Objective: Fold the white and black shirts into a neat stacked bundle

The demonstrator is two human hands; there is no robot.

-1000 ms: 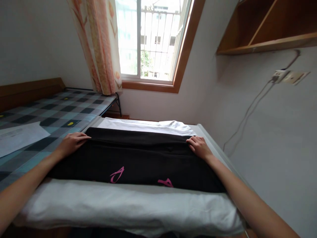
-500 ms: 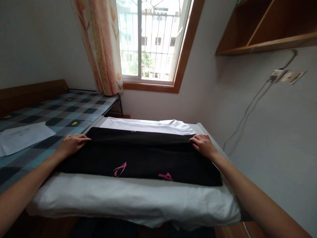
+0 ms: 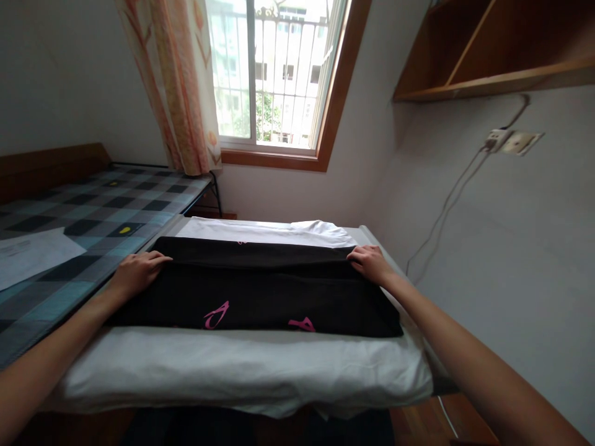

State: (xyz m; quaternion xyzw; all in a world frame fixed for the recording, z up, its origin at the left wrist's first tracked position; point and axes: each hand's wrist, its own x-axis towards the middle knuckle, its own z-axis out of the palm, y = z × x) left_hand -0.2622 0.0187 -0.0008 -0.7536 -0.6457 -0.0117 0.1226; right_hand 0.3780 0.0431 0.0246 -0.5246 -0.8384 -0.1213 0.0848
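Note:
A black cloth with pink lettering point(image 3: 269, 297), which looks like a folded garment, lies spread sideways in front of me. A raised crease runs across it between my hands. My left hand point(image 3: 139, 271) pinches this crease at its left end, thumb and fingers together. At the right end my right hand point(image 3: 370, 262) grips the cloth near its far corner, fingers curled. Behind the black cloth lies a white garment point(image 3: 260, 231), partly covered by it. Both rest on a table with a pale, wrinkled cover point(image 3: 242, 365).
A bed with a checked mattress point(image 3: 139, 201) adjoins on the left, with a paper sheet point(image 3: 37, 255) on it. Ahead are a curtain point(image 3: 179, 93) and a barred window point(image 3: 274, 80). A wooden shelf point(image 3: 493, 80) and a socket with cables point(image 3: 495, 141) are on the right wall.
The view has shifted slightly, so the scene sits further left. My left hand has moved a little inward along the black cloth. The right hand keeps its place at the cloth's right end.

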